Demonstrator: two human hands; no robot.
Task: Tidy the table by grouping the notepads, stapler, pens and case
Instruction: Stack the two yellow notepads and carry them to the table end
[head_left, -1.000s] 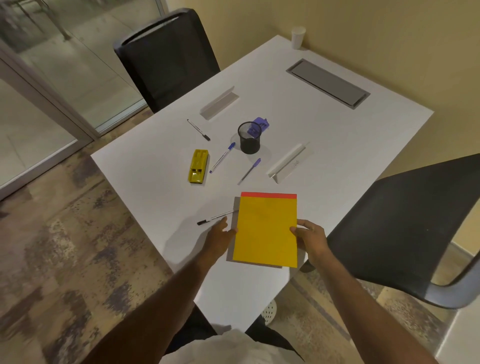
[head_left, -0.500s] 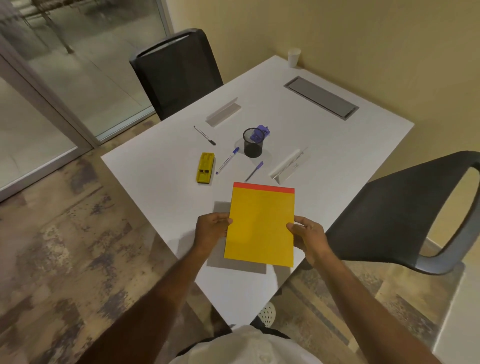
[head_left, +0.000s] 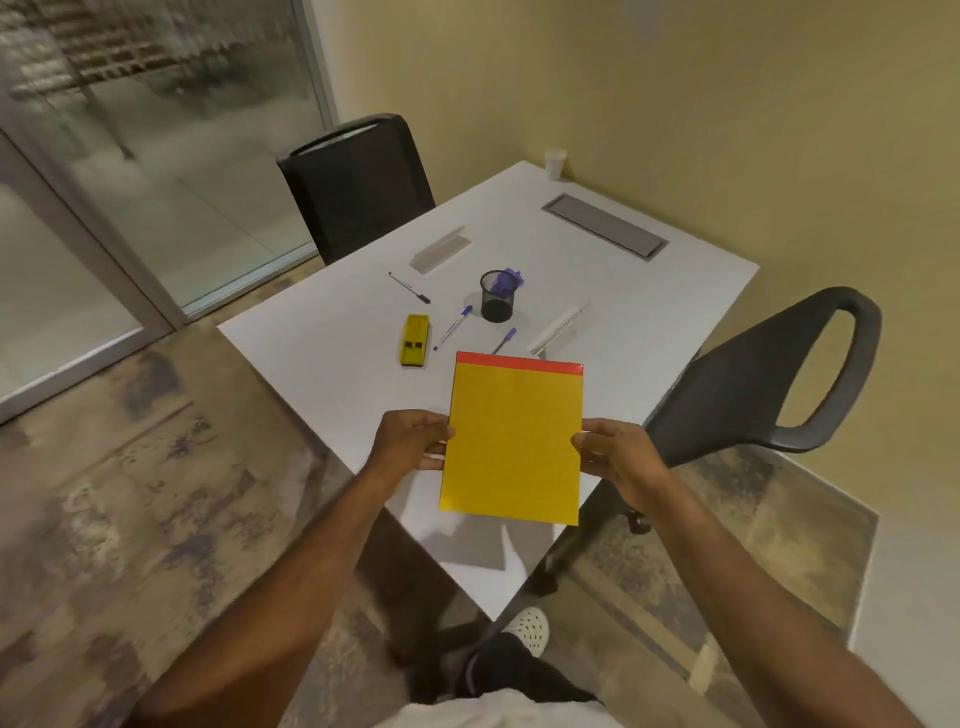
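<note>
Yellow notepad (head_left: 511, 441) with red top strip held in air above near corner of white table (head_left: 322, 374). Left hand (head_left: 413, 441) grips pad's left edge, at 9 o'clock of pad; right hand (head_left: 613, 457) grips right edge, at 3 o'clock. Yellow stapler (head_left: 415, 339), two blue pens (head_left: 452, 327), black mesh cup (head_left: 496, 296) lie on table at 12 o'clock of pad, apart from hands.
</note>
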